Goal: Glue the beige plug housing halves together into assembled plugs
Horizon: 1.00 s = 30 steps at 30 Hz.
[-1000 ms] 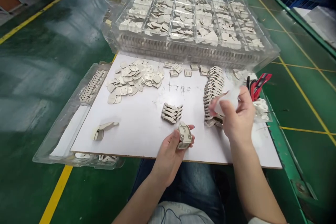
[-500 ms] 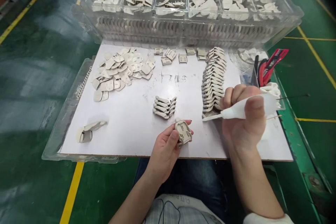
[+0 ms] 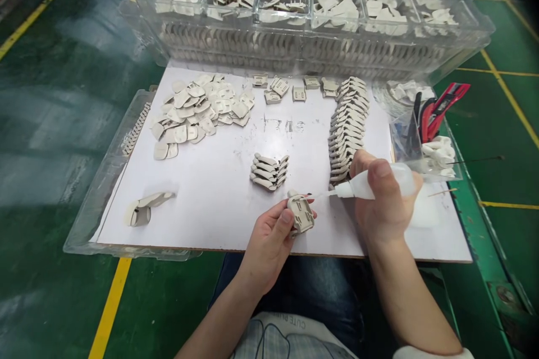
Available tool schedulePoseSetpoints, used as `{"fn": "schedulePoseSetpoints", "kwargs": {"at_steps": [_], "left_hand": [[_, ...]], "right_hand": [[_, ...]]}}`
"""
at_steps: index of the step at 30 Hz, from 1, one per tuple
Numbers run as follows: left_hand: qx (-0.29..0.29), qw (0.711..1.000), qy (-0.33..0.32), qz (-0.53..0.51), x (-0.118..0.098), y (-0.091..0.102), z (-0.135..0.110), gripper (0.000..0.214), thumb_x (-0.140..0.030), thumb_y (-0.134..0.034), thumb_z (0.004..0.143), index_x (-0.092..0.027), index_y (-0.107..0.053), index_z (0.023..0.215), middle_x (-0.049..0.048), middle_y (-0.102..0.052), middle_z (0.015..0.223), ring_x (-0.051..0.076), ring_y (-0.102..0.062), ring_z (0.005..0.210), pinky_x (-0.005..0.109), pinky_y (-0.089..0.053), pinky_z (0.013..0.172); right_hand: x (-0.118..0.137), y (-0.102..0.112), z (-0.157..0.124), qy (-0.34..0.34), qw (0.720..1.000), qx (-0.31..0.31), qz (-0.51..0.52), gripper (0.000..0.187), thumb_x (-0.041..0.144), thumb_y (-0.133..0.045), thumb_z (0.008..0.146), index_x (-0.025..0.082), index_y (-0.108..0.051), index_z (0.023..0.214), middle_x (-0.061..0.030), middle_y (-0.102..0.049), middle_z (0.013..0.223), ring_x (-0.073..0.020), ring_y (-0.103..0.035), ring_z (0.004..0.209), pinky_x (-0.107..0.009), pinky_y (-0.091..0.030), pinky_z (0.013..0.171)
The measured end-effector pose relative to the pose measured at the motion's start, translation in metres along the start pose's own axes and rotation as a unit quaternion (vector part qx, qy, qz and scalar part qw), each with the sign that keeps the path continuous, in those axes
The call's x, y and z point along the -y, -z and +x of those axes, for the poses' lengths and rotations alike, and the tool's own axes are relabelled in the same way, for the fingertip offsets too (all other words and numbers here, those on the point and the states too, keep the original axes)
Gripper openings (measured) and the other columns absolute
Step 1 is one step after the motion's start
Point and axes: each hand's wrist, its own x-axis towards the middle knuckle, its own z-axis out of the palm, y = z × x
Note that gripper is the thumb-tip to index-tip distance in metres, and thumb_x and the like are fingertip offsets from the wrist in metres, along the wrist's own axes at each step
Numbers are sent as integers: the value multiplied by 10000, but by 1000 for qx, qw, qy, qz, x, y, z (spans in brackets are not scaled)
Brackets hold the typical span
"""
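My left hand point(image 3: 272, 238) grips a small beige plastic part point(image 3: 300, 213) just above the near edge of the white board point(image 3: 219, 190). My right hand point(image 3: 381, 196) is closed around a small translucent squeeze bottle point(image 3: 379, 182), whose thin nozzle points left and reaches the top of the held part. Just beyond my left hand sits a short stack of the same parts point(image 3: 269, 171). A long overlapping row of parts point(image 3: 347, 123) runs away from my right hand.
A loose pile of flat beige pieces point(image 3: 197, 109) lies at the board's far left. Clear compartment trays point(image 3: 311, 5) full of parts stand stacked behind. A clear cup with red-handled tools point(image 3: 425, 118) stands at the right. Green floor with yellow lines surrounds the board.
My right hand turned the bottle from upright to pointing left, then lowered its nozzle onto the part in my left hand. The camera tipped down toward the board.
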Motion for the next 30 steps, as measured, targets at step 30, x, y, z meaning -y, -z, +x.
{"fn": "schedulePoseSetpoints", "kwargs": {"at_steps": [30], "left_hand": [[-3,1000,11,-15,-3,-3,-3,457,-520,-834,678,-164,-798,964,38,-703,829,109,-614,794,203,-492,831]], "right_hand": [[-2,-2,-1,0,1000,9,5,584,423,-638,919,193,-274,524,39,-170,552,-94,-215,480,-314,-158,497]]}}
